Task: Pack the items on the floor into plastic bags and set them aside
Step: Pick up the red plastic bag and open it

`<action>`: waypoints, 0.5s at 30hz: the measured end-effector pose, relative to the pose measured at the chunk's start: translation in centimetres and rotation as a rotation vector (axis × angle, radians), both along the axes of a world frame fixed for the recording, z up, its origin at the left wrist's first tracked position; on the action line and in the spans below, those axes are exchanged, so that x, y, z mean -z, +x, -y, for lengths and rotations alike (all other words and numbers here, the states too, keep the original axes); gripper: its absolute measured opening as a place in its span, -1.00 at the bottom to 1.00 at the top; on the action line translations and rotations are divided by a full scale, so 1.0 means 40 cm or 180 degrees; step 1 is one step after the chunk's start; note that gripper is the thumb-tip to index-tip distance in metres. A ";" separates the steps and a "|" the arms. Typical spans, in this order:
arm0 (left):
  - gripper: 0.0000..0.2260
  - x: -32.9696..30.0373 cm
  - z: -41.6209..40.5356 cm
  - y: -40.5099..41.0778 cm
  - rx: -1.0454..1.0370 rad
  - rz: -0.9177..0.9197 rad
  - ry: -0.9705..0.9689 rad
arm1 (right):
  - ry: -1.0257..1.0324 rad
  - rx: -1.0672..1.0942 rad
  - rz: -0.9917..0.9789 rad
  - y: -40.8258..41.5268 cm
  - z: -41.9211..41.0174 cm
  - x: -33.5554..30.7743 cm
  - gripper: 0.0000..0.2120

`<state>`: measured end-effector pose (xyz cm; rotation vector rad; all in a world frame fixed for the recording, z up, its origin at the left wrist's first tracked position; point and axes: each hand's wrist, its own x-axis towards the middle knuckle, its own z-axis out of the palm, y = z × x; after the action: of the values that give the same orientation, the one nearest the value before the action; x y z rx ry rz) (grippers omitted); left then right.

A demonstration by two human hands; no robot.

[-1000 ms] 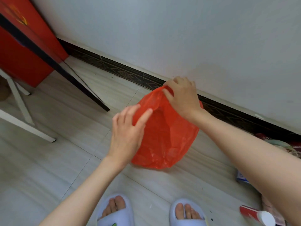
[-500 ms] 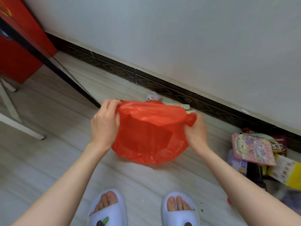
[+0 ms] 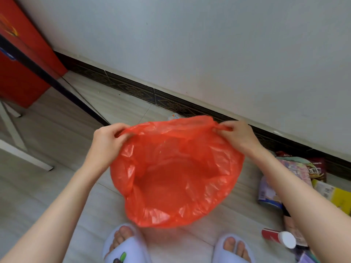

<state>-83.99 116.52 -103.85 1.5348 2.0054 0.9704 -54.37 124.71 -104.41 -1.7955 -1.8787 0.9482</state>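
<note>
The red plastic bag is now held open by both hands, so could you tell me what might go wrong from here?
1. Both the left hand and the right hand pinch the rim of the red plastic bag; freeing one to fetch an item may let the mouth collapse.
2. The film looks thin, so the corners of the yellow box might tear it.
3. The red can lies on its side near the right slipper and could roll or be kicked.

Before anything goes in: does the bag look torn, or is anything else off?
No tear shows in the red bag; left hand and right hand hold its mouth open. A small packet lies apart by the baseboard.
</note>
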 end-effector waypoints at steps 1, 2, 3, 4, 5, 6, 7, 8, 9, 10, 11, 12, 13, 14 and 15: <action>-0.90 0.001 0.003 -0.007 -0.0035 0.0090 -0.0189 | -0.0174 -0.0091 0.0082 0.017 0.010 0.002 -0.85; -0.88 0.007 0.007 -0.015 -0.0071 0.0166 -0.0386 | -0.0310 -0.0133 0.0185 0.033 0.022 0.009 -0.83; -0.85 0.016 0.014 -0.020 -0.0098 0.0236 -0.0567 | -0.0401 -0.0152 0.0322 0.049 0.036 0.021 -0.81; -0.83 0.029 0.021 -0.024 -0.0133 0.0310 -0.0716 | -0.0460 -0.0151 0.0466 0.064 0.049 0.035 -0.79; -0.81 0.045 0.029 -0.027 -0.0184 0.0389 -0.0827 | -0.0489 -0.0149 0.0615 0.075 0.061 0.049 -0.77; -0.80 0.061 0.036 -0.028 -0.0237 0.0458 -0.0899 | -0.0485 -0.0141 0.0748 0.083 0.073 0.063 -0.76; -0.79 0.075 0.042 -0.026 -0.0281 0.0506 -0.0923 | -0.0430 -0.0121 0.0843 0.088 0.084 0.076 -0.76; -0.79 0.084 0.045 -0.024 -0.0335 0.0520 -0.0892 | -0.0342 -0.0095 0.0902 0.088 0.089 0.083 -0.76; -0.80 0.093 0.045 -0.022 -0.0409 0.0511 -0.0825 | -0.0265 -0.0077 0.0952 0.088 0.093 0.086 -0.76; -0.82 0.094 0.044 -0.020 -0.0490 0.0462 -0.0716 | -0.0193 -0.0063 0.0998 0.086 0.092 0.085 -0.75; -0.85 0.090 0.040 -0.020 -0.0545 0.0362 -0.0590 | -0.0123 -0.0062 0.1039 0.084 0.089 0.080 -0.75; -0.87 0.085 0.035 -0.020 -0.0571 0.0242 -0.0485 | -0.0059 -0.0057 0.1059 0.083 0.082 0.075 -0.76; -0.89 0.081 0.029 -0.023 -0.0581 0.0116 -0.0410 | -0.0005 -0.0042 0.1060 0.084 0.073 0.067 -0.78; -0.88 0.080 0.023 -0.026 -0.0594 -0.0005 -0.0377 | 0.0025 -0.0031 0.1041 0.086 0.065 0.062 -0.80; -0.86 0.080 0.019 -0.029 -0.0611 -0.0120 -0.0383 | 0.0025 -0.0035 0.1019 0.087 0.060 0.056 -0.83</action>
<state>-85.15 115.77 -107.04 1.3255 2.2269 0.8796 -50.87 122.33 -106.67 -2.0322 -2.0754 0.6862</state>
